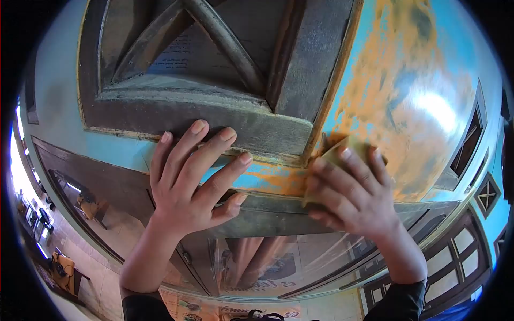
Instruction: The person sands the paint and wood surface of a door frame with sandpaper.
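Sanding: right hand (350, 195) presses a pad (334, 160) flat against the door (407, 107) beside the panel's lower right corner. Left hand (193, 182) splayed, holding nothing, bracing the moulding (214, 120). Risk: pad catching the moulding's edge, skinning fingertips.

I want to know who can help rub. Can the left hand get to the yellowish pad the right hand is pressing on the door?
Probably yes. The left hand lies flat on the door beside the right hand, and only bare painted surface separates it from the pad.
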Demonstrator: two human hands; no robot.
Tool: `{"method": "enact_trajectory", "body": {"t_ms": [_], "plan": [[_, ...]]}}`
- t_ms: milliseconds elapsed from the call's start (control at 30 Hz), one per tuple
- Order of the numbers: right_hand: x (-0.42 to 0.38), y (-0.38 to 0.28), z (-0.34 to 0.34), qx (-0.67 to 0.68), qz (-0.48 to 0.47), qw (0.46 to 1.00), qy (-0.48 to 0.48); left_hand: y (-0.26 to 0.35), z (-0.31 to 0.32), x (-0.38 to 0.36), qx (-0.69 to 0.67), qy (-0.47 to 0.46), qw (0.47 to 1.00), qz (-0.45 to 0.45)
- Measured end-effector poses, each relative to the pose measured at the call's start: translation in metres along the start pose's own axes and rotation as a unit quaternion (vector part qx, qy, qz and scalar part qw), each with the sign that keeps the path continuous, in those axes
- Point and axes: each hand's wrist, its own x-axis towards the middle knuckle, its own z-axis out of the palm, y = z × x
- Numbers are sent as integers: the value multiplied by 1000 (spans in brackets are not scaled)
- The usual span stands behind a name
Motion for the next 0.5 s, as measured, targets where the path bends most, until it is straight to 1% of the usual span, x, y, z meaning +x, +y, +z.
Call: {"method": "enact_trajectory", "body": {"t_ms": [67, 167, 200, 300, 333, 467, 500], "plan": [[2, -3, -2, 8, 31, 999, 3, 1, 0, -1, -1, 0, 1000, -2], [-5, -24, 11, -1, -68, 997, -22, 1, 0, -1, 0, -1, 1000, -4], [-5, -20, 12, -13, -69, 997, -18, 1, 0, -1, 0, 0, 1000, -3], [7, -1, -4, 0, 18, 1000, -20, 0, 1, 0, -1, 2, 1000, 0], [7, -6, -2, 0, 30, 999, -15, 1, 0, 0, -1, 2, 1000, -3], [-7, -36, 20, -13, -76, 997, -17, 1, 0, 0, 2, 1, 1000, -1], [-6, -33, 19, -4, -40, 999, -19, 1, 0, 0, 2, 1, 1000, -1]]}}
